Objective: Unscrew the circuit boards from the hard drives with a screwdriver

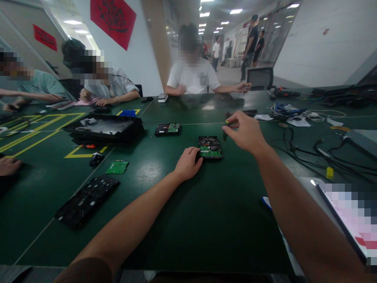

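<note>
A hard drive (211,147) with its green circuit board showing lies on the green table before me. My left hand (189,163) grips its left edge, thumb at the near side and fingers curled at the far side. To the right of the drive, my right hand (246,131) pinches a small dark screwdriver (225,133) with a yellowish band near its top. The screwdriver stands roughly upright, beside the drive and apart from it. Its lower tip is too small to make out.
Another hard drive (167,129) lies farther back. Left are stacked black trays (103,127), a loose green circuit board (117,167), a black plastic part (87,201) and a mouse (96,158). Black cables (306,151) spread at right. A person (191,76) sits opposite.
</note>
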A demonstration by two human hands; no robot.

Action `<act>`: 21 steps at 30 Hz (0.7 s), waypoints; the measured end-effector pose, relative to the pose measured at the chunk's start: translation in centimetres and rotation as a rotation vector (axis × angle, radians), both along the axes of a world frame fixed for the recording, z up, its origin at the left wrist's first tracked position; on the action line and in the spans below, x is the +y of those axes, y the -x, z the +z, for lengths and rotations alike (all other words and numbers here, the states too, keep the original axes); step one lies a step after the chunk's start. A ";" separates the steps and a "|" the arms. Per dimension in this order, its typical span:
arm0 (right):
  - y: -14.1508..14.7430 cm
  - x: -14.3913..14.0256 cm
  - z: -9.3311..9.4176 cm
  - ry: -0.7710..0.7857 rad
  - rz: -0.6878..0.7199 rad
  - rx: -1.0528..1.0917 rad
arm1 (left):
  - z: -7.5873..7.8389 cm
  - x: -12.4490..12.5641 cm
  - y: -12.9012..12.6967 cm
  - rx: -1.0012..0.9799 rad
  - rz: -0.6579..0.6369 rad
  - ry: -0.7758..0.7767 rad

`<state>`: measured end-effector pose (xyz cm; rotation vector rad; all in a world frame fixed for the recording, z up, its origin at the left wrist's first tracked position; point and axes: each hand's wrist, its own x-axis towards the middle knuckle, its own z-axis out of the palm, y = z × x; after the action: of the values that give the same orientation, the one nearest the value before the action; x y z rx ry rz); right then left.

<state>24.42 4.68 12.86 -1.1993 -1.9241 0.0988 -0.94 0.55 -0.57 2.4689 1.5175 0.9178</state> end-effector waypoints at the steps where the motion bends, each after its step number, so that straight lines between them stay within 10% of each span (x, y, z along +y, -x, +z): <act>1: 0.0 0.0 0.0 0.003 0.009 0.004 | 0.0 0.0 0.0 0.001 0.000 0.001; 21: 0.2 0.0 0.0 -0.013 0.011 -0.009 | -0.3 0.1 0.1 0.000 -0.008 -0.002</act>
<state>24.26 4.70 12.90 -1.1825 -1.9363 0.0863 -1.06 0.69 -0.91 2.4744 1.5068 0.9184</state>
